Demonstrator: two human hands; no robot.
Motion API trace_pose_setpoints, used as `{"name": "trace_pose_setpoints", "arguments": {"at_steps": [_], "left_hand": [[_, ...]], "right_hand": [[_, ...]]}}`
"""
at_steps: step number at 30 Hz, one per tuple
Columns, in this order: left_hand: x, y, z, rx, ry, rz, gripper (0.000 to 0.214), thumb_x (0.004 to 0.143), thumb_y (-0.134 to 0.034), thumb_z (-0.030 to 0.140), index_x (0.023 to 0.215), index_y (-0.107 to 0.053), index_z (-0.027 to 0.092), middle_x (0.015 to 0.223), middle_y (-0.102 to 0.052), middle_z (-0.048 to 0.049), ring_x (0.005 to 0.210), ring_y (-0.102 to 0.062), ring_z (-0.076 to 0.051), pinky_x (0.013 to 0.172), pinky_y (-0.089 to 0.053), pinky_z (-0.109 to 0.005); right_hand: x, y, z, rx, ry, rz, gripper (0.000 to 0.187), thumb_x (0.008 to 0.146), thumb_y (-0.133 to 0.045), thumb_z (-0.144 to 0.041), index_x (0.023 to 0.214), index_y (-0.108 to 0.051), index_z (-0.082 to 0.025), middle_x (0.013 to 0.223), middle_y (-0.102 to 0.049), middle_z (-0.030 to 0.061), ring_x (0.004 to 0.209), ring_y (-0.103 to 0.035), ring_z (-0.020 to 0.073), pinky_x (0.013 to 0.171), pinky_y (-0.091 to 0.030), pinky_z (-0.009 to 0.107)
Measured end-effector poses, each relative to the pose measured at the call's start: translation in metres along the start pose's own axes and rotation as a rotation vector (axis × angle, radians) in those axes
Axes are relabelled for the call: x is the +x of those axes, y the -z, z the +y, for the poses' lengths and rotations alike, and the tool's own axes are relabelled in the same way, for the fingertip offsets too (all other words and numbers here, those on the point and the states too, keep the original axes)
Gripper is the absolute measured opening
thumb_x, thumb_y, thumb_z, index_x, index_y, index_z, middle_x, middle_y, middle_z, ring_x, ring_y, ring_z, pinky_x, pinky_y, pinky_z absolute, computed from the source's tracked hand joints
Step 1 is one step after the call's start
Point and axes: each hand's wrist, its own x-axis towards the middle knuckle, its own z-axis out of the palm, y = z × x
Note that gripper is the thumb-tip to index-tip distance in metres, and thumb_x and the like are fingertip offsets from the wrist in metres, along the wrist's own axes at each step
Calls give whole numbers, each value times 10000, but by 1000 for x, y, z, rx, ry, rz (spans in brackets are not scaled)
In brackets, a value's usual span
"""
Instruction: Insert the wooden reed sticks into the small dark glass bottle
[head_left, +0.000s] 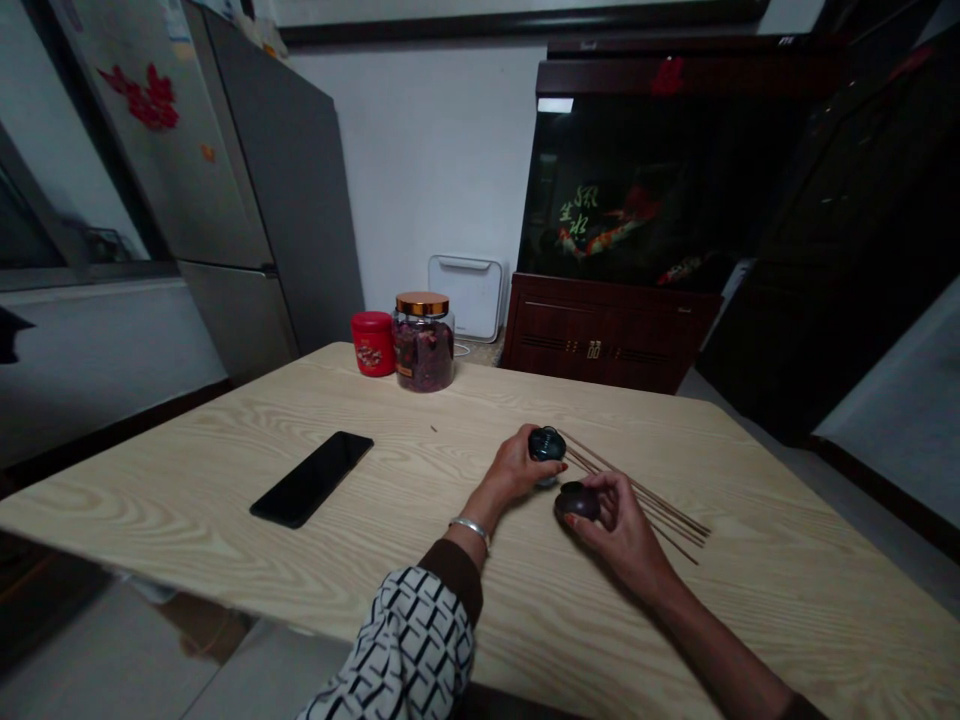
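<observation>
My left hand (517, 465) is closed around a small dark, glossy round piece (547, 443) with a ridged, lid-like top; its exact kind is unclear. Close beside it, my right hand (619, 520) grips a small dark brown rounded pot (577, 500) with a dark opening on its upper side. The pot looks tilted, and its inside cannot be made out. Several thin brown sticks (652, 497), like incense sticks, lie on the wooden table (420, 520), running from behind my left hand to the right of my right hand.
A black phone (313, 480) lies on the table's left part. At the far edge stand a red canister (373, 345) and a glass jar (424, 345) of dried flowers with a copper-coloured lid. Beyond are a fridge (300, 190) and a fish tank (622, 190) on a dark cabinet.
</observation>
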Motion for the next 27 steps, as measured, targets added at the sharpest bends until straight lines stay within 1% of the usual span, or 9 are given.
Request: {"name": "trace_pose_setpoints", "arguments": {"at_steps": [3,7,11,13,15,17,19,21,27], "left_hand": [[0,0,1,-14,-3,-8,580,656,-847,375,1142,-617,156,983,-700,-59,896,-638,-199,787,-495,-289],[1,0,-3,-17,-9,-3,604,657,-847,378,1168,-613,158,997,-701,-70,918,-639,-213,826,-506,-318],[2,-1,-6,-34,-8,-6,598,647,-850,367,1159,-618,164,997,-704,-76,919,-643,-227,852,-519,-357],[3,-1,-8,-46,-17,-8,593,647,-852,363,1154,-619,163,1004,-703,-84,922,-645,-234,853,-523,-368],[4,-2,-9,-46,-24,-6,599,650,-852,372,1158,-615,162,1011,-700,-89,926,-646,-238,844,-527,-369],[4,-2,-10,-34,-27,-5,610,652,-851,391,1165,-611,164,1013,-697,-89,928,-646,-240,830,-528,-365],[4,-1,-10,-20,-29,-9,615,653,-850,403,1167,-610,167,1009,-696,-85,924,-646,-239,826,-527,-364],[4,-1,-9,-6,-28,-16,610,656,-847,404,1167,-610,170,1007,-698,-80,923,-647,-238,833,-524,-366],[3,-1,-4,1,-25,-6,580,661,-846,392,1150,-619,179,994,-699,-70,931,-649,-240,863,-526,-377]], "right_hand": [[-6,-6,-2,-107,29,-25,442,783,-745,-311,1097,-434,-296,1140,-595,31,1132,-632,230,1010,-494,400],[-9,-4,-10,-299,25,-56,458,754,-760,-365,1101,-465,-314,1123,-627,16,1105,-632,256,968,-506,392],[13,30,-15,-453,0,69,266,894,-576,-462,1051,-572,-247,1063,-650,61,929,-656,234,818,-520,356],[31,55,-13,-682,6,101,237,921,-515,-398,998,-637,-209,1061,-653,91,876,-648,220,794,-494,347],[45,75,-9,-955,-31,61,239,921,-500,-328,1006,-681,-199,1083,-659,109,953,-637,240,825,-464,356],[53,84,-4,-1154,-82,-23,255,927,-480,-292,995,-711,-205,1057,-670,112,1006,-622,259,820,-444,356],[55,85,2,-1260,-109,-74,270,938,-459,-279,965,-719,-212,1011,-679,105,989,-622,256,776,-430,342],[54,82,7,-1316,-116,-63,260,939,-452,-266,936,-707,-215,974,-686,94,931,-627,238,720,-409,324],[56,76,14,-1312,-26,-10,228,921,-457,-220,792,-645,-219,848,-686,107,792,-621,233,601,-337,330]]}}
